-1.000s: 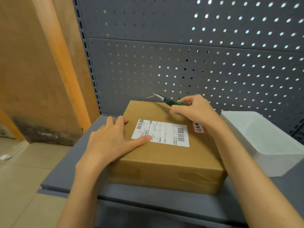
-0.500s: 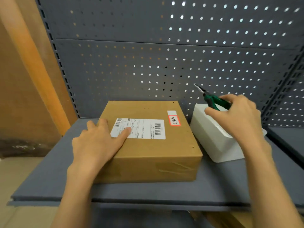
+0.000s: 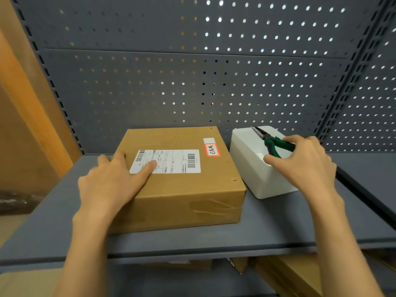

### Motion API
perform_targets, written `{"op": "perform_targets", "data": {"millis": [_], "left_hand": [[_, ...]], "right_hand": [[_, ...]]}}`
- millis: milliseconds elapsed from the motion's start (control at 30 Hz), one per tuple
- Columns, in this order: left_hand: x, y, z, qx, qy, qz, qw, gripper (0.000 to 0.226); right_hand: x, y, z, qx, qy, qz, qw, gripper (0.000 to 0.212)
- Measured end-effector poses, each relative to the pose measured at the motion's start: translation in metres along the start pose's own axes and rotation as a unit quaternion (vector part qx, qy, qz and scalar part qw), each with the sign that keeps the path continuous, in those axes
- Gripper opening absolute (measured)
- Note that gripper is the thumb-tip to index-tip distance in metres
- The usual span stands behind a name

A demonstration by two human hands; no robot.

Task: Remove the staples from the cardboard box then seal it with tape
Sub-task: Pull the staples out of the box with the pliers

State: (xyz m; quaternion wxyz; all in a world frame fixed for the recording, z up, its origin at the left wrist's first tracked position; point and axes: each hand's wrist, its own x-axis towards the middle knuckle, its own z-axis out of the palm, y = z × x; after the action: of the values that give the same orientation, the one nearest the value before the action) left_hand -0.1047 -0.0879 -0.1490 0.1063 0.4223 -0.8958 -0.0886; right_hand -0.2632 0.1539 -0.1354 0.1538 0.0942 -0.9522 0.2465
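Grey metal shelf (image 3: 278,221) carries brown cardboard box (image 3: 184,189) (white shipping label on top), white plastic bin (image 3: 252,168) just right of it. Left hand (image 3: 113,183) flat on box lid. Right hand (image 3: 304,166) grips green-handled pliers (image 3: 272,142) over bin.

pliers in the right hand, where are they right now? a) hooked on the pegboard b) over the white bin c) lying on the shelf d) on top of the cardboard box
b: the right hand holds the green-handled pliers above the white bin, beside the cardboard box.
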Motion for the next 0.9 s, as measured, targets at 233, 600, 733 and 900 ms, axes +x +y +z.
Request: {"op": "perform_targets", "data": {"millis": [233,600,733,900], "left_hand": [[-0.004,-0.032,-0.004,-0.184,-0.037,0.016,0.982,0.09],[-0.02,-0.08,0.02,-0.485,-0.076,0.103,0.865,0.096],[-0.021,-0.08,0.027,-0.507,-0.061,0.123,0.851,0.084],[-0.019,-0.081,0.03,-0.5,-0.048,0.132,0.854,0.089]], "right_hand": [[-0.009,-0.034,-0.003,0.172,-0.06,-0.131,0.974,0.045],[-0.034,-0.101,0.025,0.191,-0.298,-0.357,0.864,0.054],[-0.037,-0.103,0.027,0.153,-0.34,-0.394,0.84,0.056],[-0.041,-0.107,0.033,0.151,-0.37,-0.4,0.825,0.055]]}}
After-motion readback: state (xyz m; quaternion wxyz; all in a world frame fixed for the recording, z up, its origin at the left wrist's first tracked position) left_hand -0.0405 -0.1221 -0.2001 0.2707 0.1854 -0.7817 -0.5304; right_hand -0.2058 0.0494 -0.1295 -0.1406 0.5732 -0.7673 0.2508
